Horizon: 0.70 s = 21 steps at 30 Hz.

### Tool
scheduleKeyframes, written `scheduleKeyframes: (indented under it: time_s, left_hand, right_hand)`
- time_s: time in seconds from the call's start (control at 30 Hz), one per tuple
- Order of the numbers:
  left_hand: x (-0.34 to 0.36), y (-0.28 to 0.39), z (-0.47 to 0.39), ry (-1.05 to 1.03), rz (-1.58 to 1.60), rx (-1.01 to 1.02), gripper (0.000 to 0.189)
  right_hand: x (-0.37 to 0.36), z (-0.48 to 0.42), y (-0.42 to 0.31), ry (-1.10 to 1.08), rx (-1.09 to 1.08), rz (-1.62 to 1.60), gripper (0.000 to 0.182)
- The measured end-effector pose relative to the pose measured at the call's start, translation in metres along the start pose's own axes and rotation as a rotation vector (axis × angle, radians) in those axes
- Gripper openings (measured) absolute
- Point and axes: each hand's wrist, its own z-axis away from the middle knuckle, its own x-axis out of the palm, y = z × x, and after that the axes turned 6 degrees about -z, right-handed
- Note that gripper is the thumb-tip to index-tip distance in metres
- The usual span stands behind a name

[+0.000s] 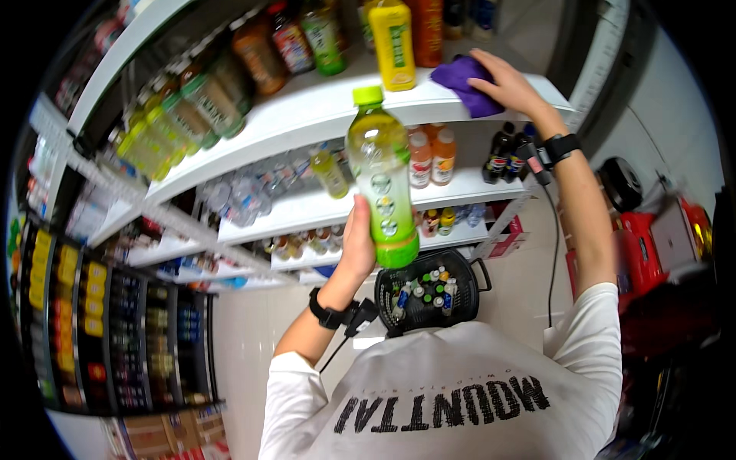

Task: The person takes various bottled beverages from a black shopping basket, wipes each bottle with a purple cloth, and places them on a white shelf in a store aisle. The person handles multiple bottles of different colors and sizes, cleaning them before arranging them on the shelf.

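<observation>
Upright in my left hand is a large plastic drink bottle with a lime-green cap and a green and white label. My right hand presses a purple cloth against the front edge of the top white shelf, near its right end. Just left of the cloth stands a yellow drink bottle. Farther left on that shelf are a green-labelled bottle, a brown drink bottle and several yellow-green bottles. Both wrists wear black bands with small cabled devices.
Lower shelves hold orange drink bottles, dark cola bottles and clear bottles. A black basket with small bottles sits on the floor before me. Black display racks stand left; red items lie right. A cable hangs beside my right arm.
</observation>
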Motion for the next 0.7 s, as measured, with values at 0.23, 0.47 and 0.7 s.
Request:
scheduleKeyframes:
  time_s: [0.23, 0.47, 0.7]
  left_hand:
    - [0.015, 0.007, -0.018, 0.194, -0.108, 0.023, 0.078]
    - [0.007, 0.001, -0.035, 0.301, -0.096, 0.015, 0.078]
    - [0.012, 0.005, -0.061, 0.273, -0.198, 0.178, 0.068]
  right_hand:
    - [0.008, -0.011, 0.006, -0.253, 0.063, -0.160, 0.057]
    - [0.020, 0.036, -0.047, 0.211, 0.026, -0.232, 0.028]
    - [0.079, 0.110, -0.177, 0.057, 0.169, -1.551, 0.064]
